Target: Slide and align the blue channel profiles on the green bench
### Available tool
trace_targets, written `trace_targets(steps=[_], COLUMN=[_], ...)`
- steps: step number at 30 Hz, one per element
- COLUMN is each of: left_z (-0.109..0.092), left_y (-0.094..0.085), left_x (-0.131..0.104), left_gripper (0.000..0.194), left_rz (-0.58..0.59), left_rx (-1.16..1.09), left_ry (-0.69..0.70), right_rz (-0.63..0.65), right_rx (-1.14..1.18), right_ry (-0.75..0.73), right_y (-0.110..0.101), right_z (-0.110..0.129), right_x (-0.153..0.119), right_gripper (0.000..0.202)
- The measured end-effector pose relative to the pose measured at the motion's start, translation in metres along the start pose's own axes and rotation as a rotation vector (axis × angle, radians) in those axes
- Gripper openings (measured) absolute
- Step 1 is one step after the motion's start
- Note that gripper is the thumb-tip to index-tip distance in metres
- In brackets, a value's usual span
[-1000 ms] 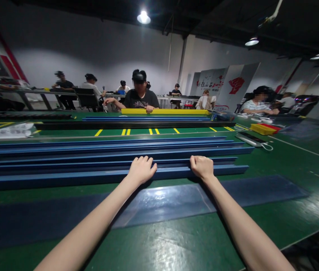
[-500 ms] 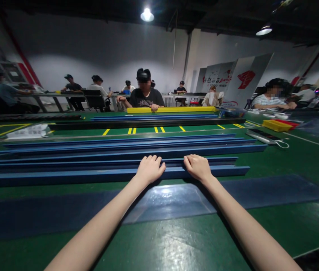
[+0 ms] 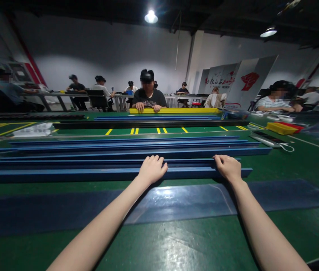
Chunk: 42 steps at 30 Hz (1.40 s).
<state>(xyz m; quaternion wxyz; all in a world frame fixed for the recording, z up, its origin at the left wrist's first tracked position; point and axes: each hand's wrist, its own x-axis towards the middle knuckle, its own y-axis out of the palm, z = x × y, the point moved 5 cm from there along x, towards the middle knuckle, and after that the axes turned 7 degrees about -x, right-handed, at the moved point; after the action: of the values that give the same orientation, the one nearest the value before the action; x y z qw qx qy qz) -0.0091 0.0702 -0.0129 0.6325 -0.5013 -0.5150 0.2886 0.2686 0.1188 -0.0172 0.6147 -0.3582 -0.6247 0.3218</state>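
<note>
A long blue channel (image 3: pixel 72 174) lies across the green table (image 3: pixel 176 244), nearest to me among several blue rails. My left hand (image 3: pixel 153 168) rests over this channel near the middle of the view, its fingers curled over the far side and its thumb to the right. Farther right, near the channel's right end, my right hand (image 3: pixel 228 166) is curled on it too, thumb toward the left. Both hands are closed on the channel; the fingertips are hidden behind its edge. In front of it lies a flat clear plastic strip (image 3: pixel 176 201), passing under my forearms.
More blue rails (image 3: pixel 176 152) lie just beyond. Farther off are a black rail (image 3: pixel 154 124) and a yellow rail (image 3: pixel 176 110), with a person behind it. At the right are a phone-like device (image 3: pixel 269 138) with a white cable and a yellow tray (image 3: pixel 280 128).
My right hand has moved right along the channel, away from my left hand, which stays nearly in place. Across the table, the person's raised hand has come down onto the yellow rail.
</note>
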Motion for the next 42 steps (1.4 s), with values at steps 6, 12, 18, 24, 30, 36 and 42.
trace_targets(steps=[6,12,18,24,30,36,42], left_z=[-0.001,0.001,0.004,-0.002,-0.001,-0.001,0.001], left_y=[0.000,-0.001,-0.003,-0.002,-0.002,-0.001,0.000], left_x=[0.001,0.000,-0.001,-0.001,0.000,0.000,-0.001], left_gripper=[0.036,0.036,0.036,0.035,0.036,0.035,0.034], left_rz=[0.026,0.055,0.089,0.079,0.072,0.058,0.029], left_rx=[0.009,0.034,0.047,0.032,0.032,0.038,0.020], left_ry=[-0.007,-0.015,-0.041,-0.022,-0.014,-0.006,-0.025], right_rz=[0.009,0.023,0.015,0.000,-0.006,0.000,0.023], right_rx=[-0.101,-0.167,-0.161,-0.123,-0.115,-0.118,-0.092], right_ry=[0.060,0.014,-0.009,-0.069,-0.065,-0.064,-0.117], right_y=[-0.003,-0.007,-0.011,-0.018,-0.022,-0.020,-0.017], right_z=[0.008,0.017,0.032,0.057,0.065,0.064,0.064], right_x=[-0.001,-0.002,-0.005,-0.011,-0.013,-0.012,-0.008], right_gripper=[0.046,0.050,0.051,0.051,0.050,0.049,0.047])
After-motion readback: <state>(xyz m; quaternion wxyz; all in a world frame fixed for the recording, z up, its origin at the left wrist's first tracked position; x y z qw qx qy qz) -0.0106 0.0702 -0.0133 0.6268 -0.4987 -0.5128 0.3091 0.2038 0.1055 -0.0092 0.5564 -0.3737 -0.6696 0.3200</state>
